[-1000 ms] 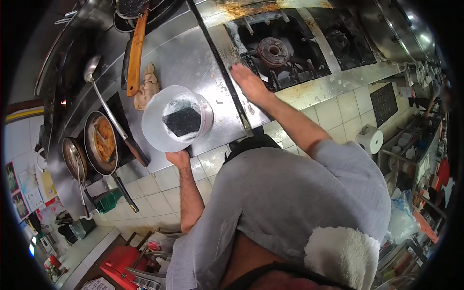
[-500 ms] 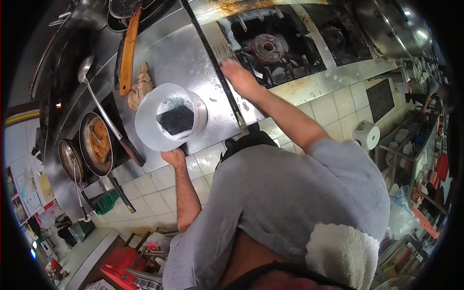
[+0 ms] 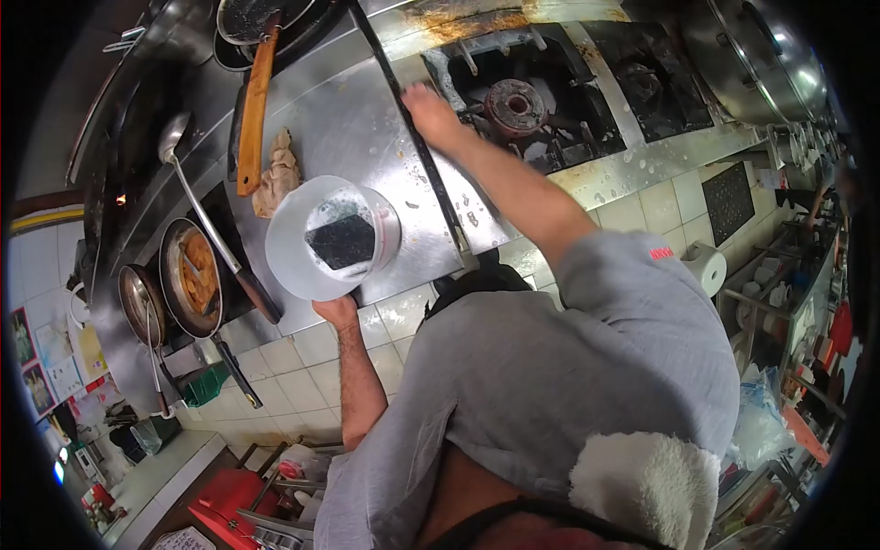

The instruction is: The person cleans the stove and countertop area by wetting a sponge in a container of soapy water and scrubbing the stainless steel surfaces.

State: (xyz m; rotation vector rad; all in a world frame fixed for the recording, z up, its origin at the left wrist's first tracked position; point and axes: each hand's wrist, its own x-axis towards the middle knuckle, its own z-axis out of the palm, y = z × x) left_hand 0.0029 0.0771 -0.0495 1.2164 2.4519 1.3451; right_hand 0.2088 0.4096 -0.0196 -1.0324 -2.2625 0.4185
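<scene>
A translucent white plastic tub sits on the steel counter and holds foamy liquid, with a dark patch that I cannot identify. My left hand grips its near side, fingers partly hidden under the tub's edge. Farther right, my right hand reaches to the black strip between counter and stove. Its fingers are curled against the strip; what they hold, if anything, is hidden. A crumpled brown cloth-like thing lies beyond the tub, close to a pan's wooden handle.
A gas burner is right of my right hand. On the left are a pan of orange-brown food, a smaller pan and a long-handled ladle. Dark pans stand at the back. White tiles face the counter's front.
My right hand has moved a little farther back along the black strip, its fingers more bent. My left hand stays at the tub. The whole view has shifted slightly.
</scene>
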